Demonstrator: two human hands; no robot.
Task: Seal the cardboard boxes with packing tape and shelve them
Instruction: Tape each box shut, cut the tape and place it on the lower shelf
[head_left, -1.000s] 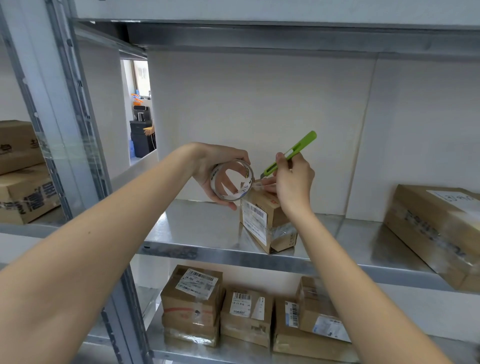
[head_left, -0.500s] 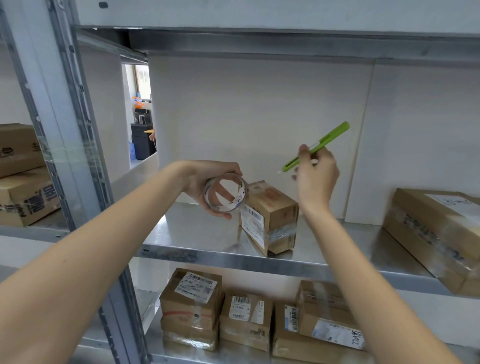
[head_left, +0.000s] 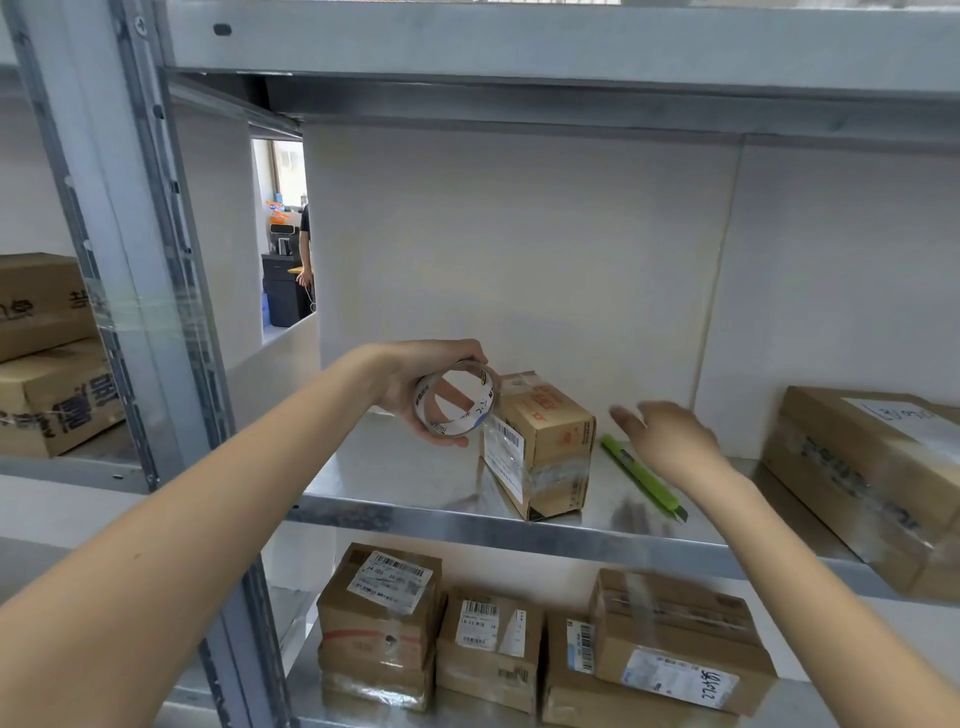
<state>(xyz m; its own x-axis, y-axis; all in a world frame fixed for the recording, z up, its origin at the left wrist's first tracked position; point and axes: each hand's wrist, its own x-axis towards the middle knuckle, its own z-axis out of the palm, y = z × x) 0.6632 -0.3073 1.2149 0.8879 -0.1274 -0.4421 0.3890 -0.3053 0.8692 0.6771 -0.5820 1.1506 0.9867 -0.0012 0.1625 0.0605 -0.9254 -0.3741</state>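
Left hand (head_left: 410, 384) grips tape roll (head_left: 456, 399), touching small cardboard box (head_left: 545, 441) on metal shelf (head_left: 395, 467). Right hand (head_left: 670, 441) blurred, fingers loose, holding nothing, above green cutter (head_left: 641, 475) lying beside box.

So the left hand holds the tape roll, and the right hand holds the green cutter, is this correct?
Not quite. The left hand holds the tape roll, but in the head view the green cutter lies on the shelf; the right hand is open above it.
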